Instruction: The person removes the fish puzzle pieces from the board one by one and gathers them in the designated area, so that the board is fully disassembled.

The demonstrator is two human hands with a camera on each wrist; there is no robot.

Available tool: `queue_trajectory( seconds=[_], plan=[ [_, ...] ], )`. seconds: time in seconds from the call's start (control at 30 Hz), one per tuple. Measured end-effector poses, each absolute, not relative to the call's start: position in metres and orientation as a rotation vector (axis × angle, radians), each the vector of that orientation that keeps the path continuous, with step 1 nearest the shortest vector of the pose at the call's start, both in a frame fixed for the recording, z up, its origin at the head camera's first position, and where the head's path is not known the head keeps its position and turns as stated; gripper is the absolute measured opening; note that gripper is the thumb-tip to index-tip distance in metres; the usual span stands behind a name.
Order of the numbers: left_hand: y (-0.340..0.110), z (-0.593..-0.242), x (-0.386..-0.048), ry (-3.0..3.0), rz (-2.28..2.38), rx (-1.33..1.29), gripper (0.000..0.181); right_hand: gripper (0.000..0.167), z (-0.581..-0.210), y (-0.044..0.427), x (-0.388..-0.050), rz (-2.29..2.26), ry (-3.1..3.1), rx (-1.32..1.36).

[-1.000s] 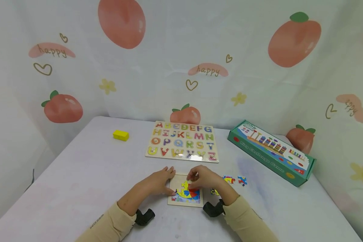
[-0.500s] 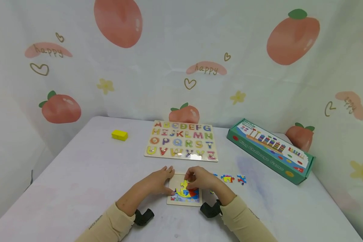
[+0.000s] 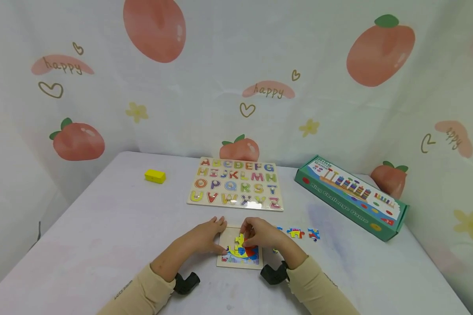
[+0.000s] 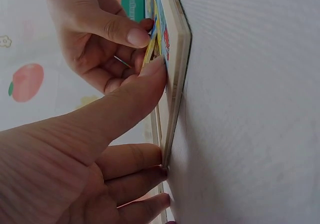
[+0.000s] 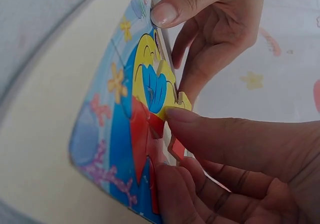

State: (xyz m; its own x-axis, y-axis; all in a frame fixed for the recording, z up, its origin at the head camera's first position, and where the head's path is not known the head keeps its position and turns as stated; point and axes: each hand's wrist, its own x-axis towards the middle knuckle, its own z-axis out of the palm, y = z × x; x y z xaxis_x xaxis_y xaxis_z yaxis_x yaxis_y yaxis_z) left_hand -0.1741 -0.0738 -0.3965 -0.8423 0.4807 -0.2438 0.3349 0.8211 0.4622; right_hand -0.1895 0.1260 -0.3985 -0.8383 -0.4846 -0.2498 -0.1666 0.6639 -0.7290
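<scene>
Along the near edge, seven and five o'clock: two beige cloth sleeves (image 3: 142, 291), cut off below, beside black curved wrist mounts (image 3: 187, 283).
Square pale-wood jigsaw tray (image 3: 229, 235): this clock's hub, on the white table (image 3: 228, 299); fingers hide part of its picture.
Left hand (image 3: 205, 236): ten o'clock, thumb and fingers apart, resting on the tray's edge.
Right hand (image 3: 262, 231): two o'clock, pinching a yellow wooden jigsaw piece (image 3: 240, 239) over the tray; some fingertips are hidden.
Multicoloured loose pieces (image 3: 295, 232): toward three o'clock, some half covered.
Pale-wood alphabet board (image 3: 236, 187): twelve o'clock, glare along its near edge.
Yellow rectangular block (image 3: 155, 176): ten o'clock.
Long green "Ring Challenge Game" box (image 3: 351, 199): two o'clock, small print illegible.
White fruit-printed backdrop (image 3: 213, 70): farthest, cut off above.
</scene>
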Motion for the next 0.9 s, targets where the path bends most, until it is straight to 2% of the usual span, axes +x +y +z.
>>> queue_trajectory(
  seconds=[0.47, 0.9],
  plan=[
    [-0.074, -0.396, -0.174, 2.651, 0.582, 0.602, 0.079, 0.019, -0.404, 0.139, -0.197, -1.306, 2.245, -0.440],
    [-0.074, -0.397, -0.172, 2.669, 0.579, 0.622, 0.079, 0.023, -0.404, 0.187, -0.188, -1.389, 2.248, -0.362]
  ],
)
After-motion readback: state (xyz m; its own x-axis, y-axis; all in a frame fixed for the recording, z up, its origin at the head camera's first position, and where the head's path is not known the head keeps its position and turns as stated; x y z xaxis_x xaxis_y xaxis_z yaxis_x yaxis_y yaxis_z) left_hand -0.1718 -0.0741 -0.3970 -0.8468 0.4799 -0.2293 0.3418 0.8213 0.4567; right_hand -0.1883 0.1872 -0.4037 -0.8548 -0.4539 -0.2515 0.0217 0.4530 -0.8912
